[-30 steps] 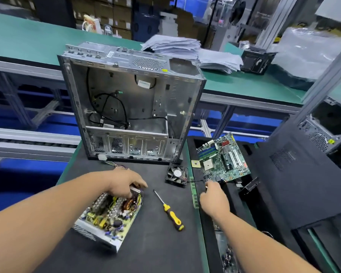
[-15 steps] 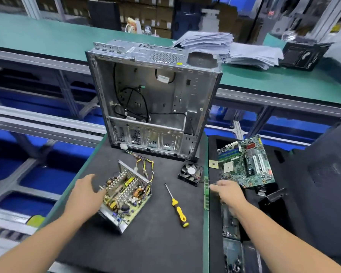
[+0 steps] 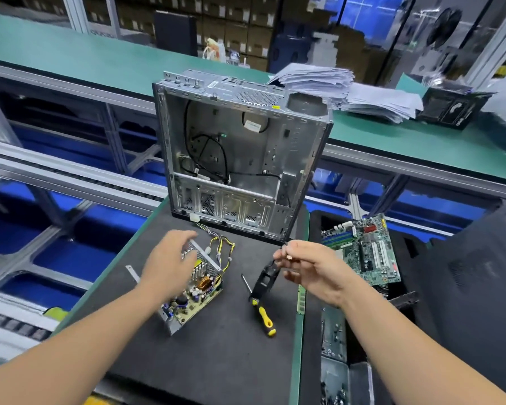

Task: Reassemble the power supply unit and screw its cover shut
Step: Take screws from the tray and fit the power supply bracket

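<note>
The opened power supply unit [image 3: 192, 290] sits on the dark, slightly grainy mat [image 3: 216, 361] of the bench, a shallow tray of folded grey sheet metal with its yellow-green circuit board bare — copper coil, black capacitors and ribbed silver heat sinks all showing, and a loose tail of yellow and black wires [image 3: 221, 247] curling off its far corner. The left hand [image 3: 171, 258] lies spread over the unit's far end, fingers relaxed and holding nothing; half a second ago it was cupped against the unit's left side. The right hand [image 3: 310, 267] has come in from the bench's right edge and now pinches something small between thumb and fingertips, with the black square fan [image 3: 265, 277] hanging tilted below it — the fan has left its flat spot in front of the case, though the blur makes it hard to say whether the fingers hold its lead or its frame. Beneath it lies the screwdriver [image 3: 260, 309], thin steel shaft and chunky yellow-and-black handle, where it lay before. Behind stands the empty computer case [image 3: 240, 159], dull perforated steel with black cables looped inside. To the right, a green motherboard [image 3: 362, 252] rests in a black foam tray [image 3: 412, 247].
</note>
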